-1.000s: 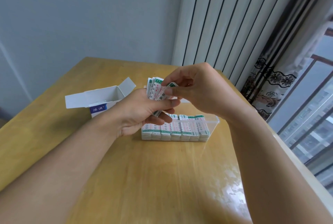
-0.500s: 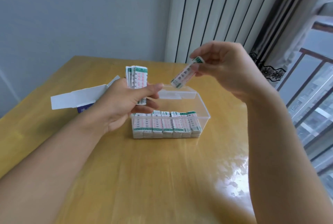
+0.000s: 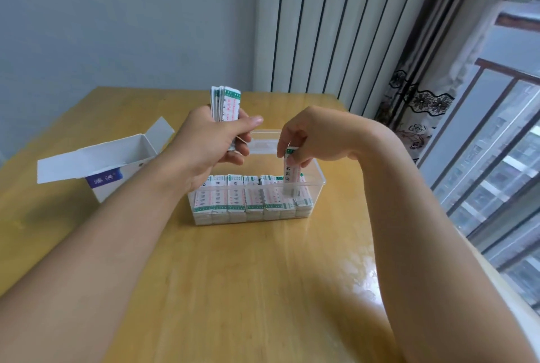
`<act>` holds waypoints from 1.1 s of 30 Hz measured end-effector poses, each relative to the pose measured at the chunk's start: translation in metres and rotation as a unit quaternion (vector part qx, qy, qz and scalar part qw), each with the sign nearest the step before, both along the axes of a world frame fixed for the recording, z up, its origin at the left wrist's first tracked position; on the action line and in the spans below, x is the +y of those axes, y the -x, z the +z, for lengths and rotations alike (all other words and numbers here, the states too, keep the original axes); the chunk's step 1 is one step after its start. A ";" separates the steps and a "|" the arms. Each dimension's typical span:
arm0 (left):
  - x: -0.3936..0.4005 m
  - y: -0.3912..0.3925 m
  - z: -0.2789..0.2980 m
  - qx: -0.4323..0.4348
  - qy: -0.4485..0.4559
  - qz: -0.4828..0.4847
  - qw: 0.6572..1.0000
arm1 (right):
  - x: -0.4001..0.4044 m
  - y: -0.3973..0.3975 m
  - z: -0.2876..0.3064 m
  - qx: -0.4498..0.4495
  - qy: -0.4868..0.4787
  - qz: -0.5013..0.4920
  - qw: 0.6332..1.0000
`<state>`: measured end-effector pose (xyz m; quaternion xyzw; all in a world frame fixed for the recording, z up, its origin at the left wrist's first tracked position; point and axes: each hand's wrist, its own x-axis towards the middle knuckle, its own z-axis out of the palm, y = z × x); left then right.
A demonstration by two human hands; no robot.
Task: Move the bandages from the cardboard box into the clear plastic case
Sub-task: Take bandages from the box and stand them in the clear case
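Note:
A clear plastic case (image 3: 318, 184) stands mid-table, filled along its near side with several stacks of white, green-edged bandages (image 3: 236, 197). My right hand (image 3: 304, 140) pinches a single bandage (image 3: 290, 175) by its top end and holds it upright, its lower end inside the case at the right end of the row. My left hand (image 3: 210, 146) grips a stack of bandages (image 3: 226, 104) upright, above the case's left end. The white cardboard box (image 3: 117, 155) lies on its side to the left, flaps open, its inside looking empty.
The wooden table (image 3: 233, 275) has bare surface in front of the case. A white ribbed radiator (image 3: 321, 23) and a patterned curtain (image 3: 420, 99) stand behind at the right, next to a window with railings. A grey wall is behind the table.
My right hand has come down from above the case with the single bandage, turning it upright into the right end. My left hand keeps its stack, shifted slightly.

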<state>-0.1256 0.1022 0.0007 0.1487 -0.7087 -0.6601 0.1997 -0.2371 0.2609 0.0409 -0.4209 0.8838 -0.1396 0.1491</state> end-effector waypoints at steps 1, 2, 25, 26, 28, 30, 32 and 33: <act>0.000 0.001 -0.003 -0.004 -0.002 0.002 1.000 | 0.001 0.000 0.001 0.002 0.005 0.004 1.000; 0.001 0.001 -0.006 -0.010 -0.001 0.004 1.000 | 0.004 0.002 0.003 0.009 0.026 0.006 1.000; -0.002 -0.006 0.004 -0.070 -0.106 -0.124 0.984 | 0.000 -0.013 0.009 -0.091 0.334 -0.058 0.936; -0.002 -0.006 0.003 -0.068 -0.109 -0.125 0.984 | -0.001 -0.013 0.009 -0.115 0.348 -0.062 0.928; -0.002 -0.005 0.003 -0.065 -0.110 -0.128 0.983 | -0.003 -0.011 0.007 -0.169 0.384 -0.071 0.905; -0.002 -0.005 0.001 -0.066 -0.097 -0.135 0.984 | -0.003 -0.008 0.005 -0.203 0.407 -0.082 0.887; -0.001 -0.004 0.000 -0.071 -0.065 -0.121 0.988 | 0.000 -0.002 0.006 -0.180 0.406 -0.091 0.891; -0.001 -0.004 -0.002 -0.071 -0.044 -0.100 0.991 | 0.005 0.003 0.005 -0.149 0.389 -0.098 0.904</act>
